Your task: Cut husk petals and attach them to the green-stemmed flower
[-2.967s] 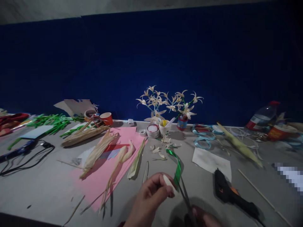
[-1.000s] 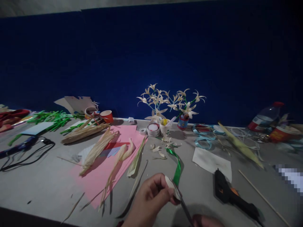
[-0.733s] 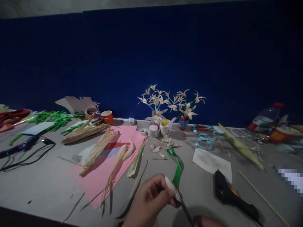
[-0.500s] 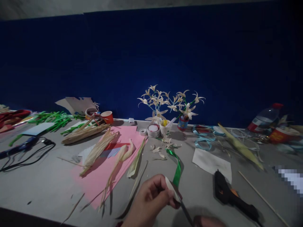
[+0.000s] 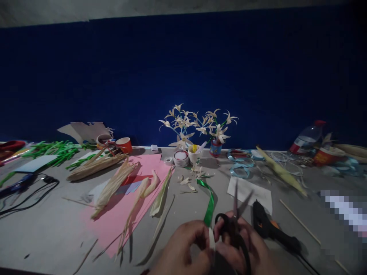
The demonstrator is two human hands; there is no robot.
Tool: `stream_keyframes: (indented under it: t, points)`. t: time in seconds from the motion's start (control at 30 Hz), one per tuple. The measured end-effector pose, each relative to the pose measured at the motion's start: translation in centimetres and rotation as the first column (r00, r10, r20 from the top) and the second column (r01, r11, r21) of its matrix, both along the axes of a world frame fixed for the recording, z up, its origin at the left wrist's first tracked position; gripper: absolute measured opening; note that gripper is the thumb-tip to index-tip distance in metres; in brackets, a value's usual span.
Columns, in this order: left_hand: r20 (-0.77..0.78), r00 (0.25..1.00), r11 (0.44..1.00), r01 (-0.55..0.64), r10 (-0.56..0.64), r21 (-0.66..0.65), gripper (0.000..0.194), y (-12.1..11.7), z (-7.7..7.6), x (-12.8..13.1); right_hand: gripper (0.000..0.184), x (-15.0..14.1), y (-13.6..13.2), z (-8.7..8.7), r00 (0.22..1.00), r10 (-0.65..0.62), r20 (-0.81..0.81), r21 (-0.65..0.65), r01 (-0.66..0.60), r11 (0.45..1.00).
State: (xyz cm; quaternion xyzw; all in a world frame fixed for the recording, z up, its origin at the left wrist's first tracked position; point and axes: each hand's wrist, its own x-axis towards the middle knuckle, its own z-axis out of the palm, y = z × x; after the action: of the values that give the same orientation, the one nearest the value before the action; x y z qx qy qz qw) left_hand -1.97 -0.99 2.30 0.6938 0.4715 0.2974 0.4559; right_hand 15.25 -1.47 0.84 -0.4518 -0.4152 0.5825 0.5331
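Observation:
At the bottom centre, my left hand [image 5: 186,246] pinches a narrow pale strip of husk [image 5: 211,240] between thumb and fingers. Close beside it on the right is my right hand [image 5: 252,244], closed around black-handled scissors [image 5: 233,225]. The scissor blades point up and away from me, spread apart. Fingers of my right hand lie right by the strip; whether they touch it I cannot tell. A green ribbon [image 5: 210,204] lies just beyond my left fingertips. Small cut petal pieces [image 5: 185,181] are scattered behind it.
Right of my hands lies a black glue gun [image 5: 272,229] near a white sheet [image 5: 252,191]. Dried husks [image 5: 114,185] rest on pink paper [image 5: 149,162] at left. White husk flowers [image 5: 183,124] stand in cups at the back. A bottle [image 5: 306,139] stands at back right.
My right hand has come up from the bottom edge beside my left hand, and the scissors now point away from me with blades spread. The strip has turned more upright.

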Motion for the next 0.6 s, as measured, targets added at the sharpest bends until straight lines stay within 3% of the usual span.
stream_keyframes:
  t: [0.17, 0.27, 0.4, 0.5, 0.6]
  points:
    - [-0.047, 0.997, 0.998, 0.061, -0.062, -0.025, 0.004, 0.4, 0.3, 0.2, 0.021, -0.2, 0.5, -0.1, 0.997, -0.013, 0.081, -0.025, 0.015, 1.0]
    - [0.139, 0.988, 0.99, 0.083, -0.067, -0.115, 0.004, 0.9, 0.1, 0.1, 0.02, 0.0, 0.5, -0.5, 0.995, -0.047, 0.083, -0.034, 0.05, 0.998]
    - [0.39, 0.921, 0.976, 0.068, 0.019, -0.207, 0.015, 1.2, -0.3, 0.3, 0.022, 0.2, 0.5, -1.3, 0.993, -0.107, 0.045, -0.094, 0.111, 0.989]
    - [0.541, 0.83, 0.959, 0.033, 0.132, -0.283, 0.023, 1.1, -0.8, 0.5, 0.022, 0.5, 0.5, -1.7, 0.996, -0.073, 0.045, -0.092, 0.077, 0.993]
    - [0.617, 0.766, 0.93, 0.071, 0.181, -0.361, 0.028, 0.8, -1.4, 0.9, 0.017, 1.0, 0.5, -1.5, 0.998, -0.012, 0.062, -0.069, 0.017, 0.997]
